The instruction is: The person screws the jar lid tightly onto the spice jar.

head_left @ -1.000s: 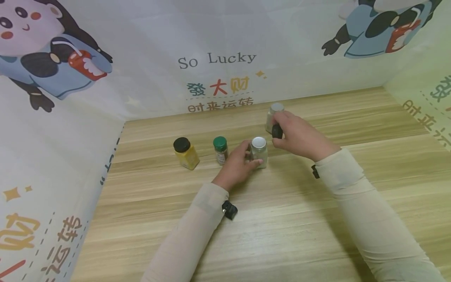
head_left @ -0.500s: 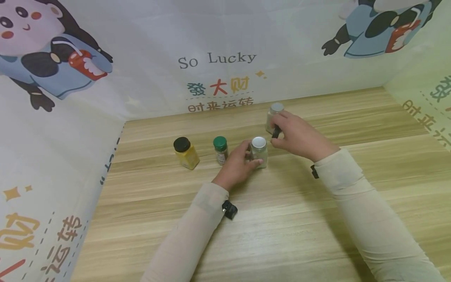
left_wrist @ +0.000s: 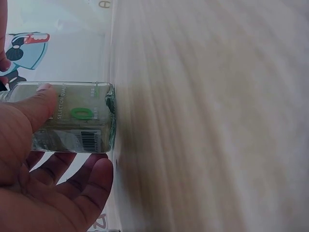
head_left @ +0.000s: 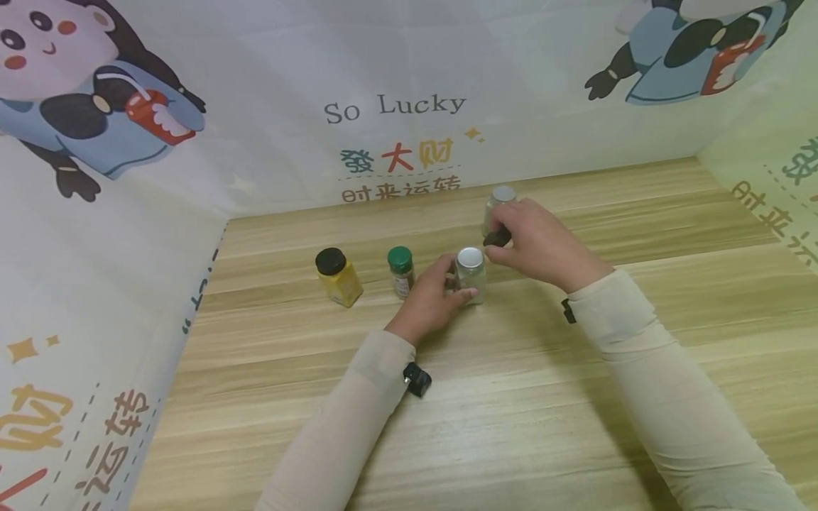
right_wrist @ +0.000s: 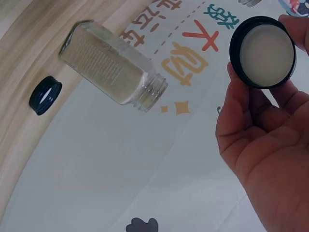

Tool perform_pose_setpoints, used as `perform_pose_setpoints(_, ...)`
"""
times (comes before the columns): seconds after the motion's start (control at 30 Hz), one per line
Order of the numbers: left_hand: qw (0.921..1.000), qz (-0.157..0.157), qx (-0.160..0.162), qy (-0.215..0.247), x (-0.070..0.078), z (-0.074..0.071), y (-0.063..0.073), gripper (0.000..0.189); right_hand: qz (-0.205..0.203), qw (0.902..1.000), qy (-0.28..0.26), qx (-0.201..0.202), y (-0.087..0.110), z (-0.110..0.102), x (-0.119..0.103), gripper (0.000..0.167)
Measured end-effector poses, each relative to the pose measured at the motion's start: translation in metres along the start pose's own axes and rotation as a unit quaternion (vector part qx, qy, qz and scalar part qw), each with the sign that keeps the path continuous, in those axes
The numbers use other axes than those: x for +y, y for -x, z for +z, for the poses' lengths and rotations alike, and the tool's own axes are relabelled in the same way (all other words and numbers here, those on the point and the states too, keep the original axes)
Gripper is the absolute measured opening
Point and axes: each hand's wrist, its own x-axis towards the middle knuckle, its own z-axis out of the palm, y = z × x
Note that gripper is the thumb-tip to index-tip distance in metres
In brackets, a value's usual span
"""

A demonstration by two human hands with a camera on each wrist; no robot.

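Observation:
A clear glass jar (head_left: 471, 277) with a pale silvery top stands upright on the table. My left hand (head_left: 429, 301) grips its side; in the left wrist view the thumb presses the labelled glass jar (left_wrist: 72, 111). My right hand (head_left: 543, 245) pinches a black lid (head_left: 498, 236) above the table by its edge. The right wrist view shows the pale inside of this black lid (right_wrist: 268, 53). Behind it stands a second glass jar (head_left: 490, 213), partly hidden by the right hand. Its bare threaded neck and pale contents show in the right wrist view.
Another black lid (right_wrist: 36, 99) lies on the table by the second jar. Left of my left hand stand a green-capped bottle (head_left: 401, 273) and a black-lidded yellow jar (head_left: 341, 279). A printed cloth wall (head_left: 275, 142) encloses the wood-grain table (head_left: 486, 426).
The black lid has tilted in my right hand's fingers, and that hand has shifted slightly left. My left hand and its jar have stayed in place.

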Motion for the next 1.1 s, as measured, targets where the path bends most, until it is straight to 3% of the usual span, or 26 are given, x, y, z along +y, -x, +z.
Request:
perform_pose_setpoints(0.63,1.0,-0.005,-0.001,-0.005,0.0,0.0,0.0,0.06,0.004,0.9999,-0.014,-0.005,0.0,0.003,-0.004,0.026)
perform_pose_setpoints(0.87,1.0,-0.006,-0.002,-0.006,-0.001,-0.001,-0.001,0.057,-0.019,0.9996,-0.002,-0.02,-0.001,0.007,-0.006,0.031)
perform_pose_setpoints(1.1,1.0,0.003,0.0,-0.001,-0.002,-0.001,-0.001,0.057,-0.054,0.9984,-0.003,-0.015,-0.001,0.013,-0.009,0.025)
